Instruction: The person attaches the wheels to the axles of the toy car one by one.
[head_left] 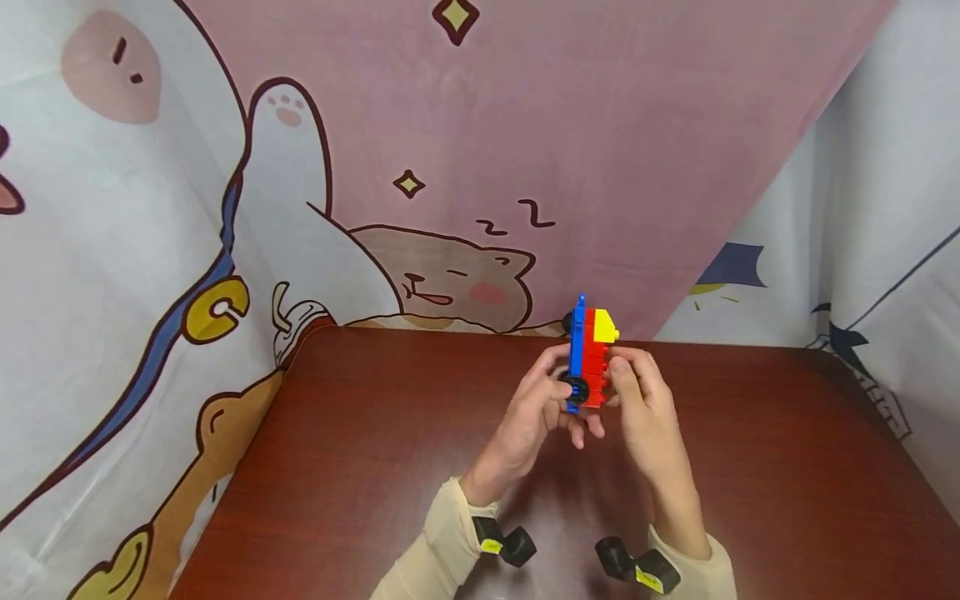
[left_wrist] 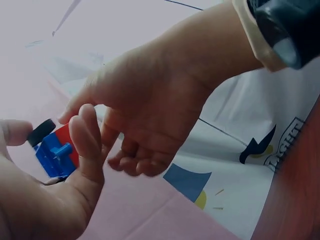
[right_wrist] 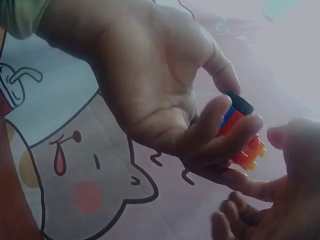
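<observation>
A toy car of building blocks stands on end between the hands, with a blue base (head_left: pixel 577 342), red bricks (head_left: pixel 592 367), a yellow brick (head_left: pixel 603 326) and black wheels (head_left: pixel 576 388). My left hand (head_left: pixel 528 417) grips its lower end, the thumb against a wheel. In the left wrist view, the blue end (left_wrist: pixel 57 155) shows between thumb and fingers. On the studded side is my right hand (head_left: pixel 648 408), thumb and forefinger close beside the red bricks. The right wrist view shows a gap between its thumb (right_wrist: pixel 276 136) and the car; its other fingers curl loosely.
Both hands are above a dark reddish-brown table (head_left: pixel 360 450). A pink and white cartoon curtain (head_left: pixel 637 142) hangs behind the table's far edge and along its sides. Black devices (head_left: pixel 517 546) are strapped at the wrists over cream sleeves (head_left: pixel 442 542).
</observation>
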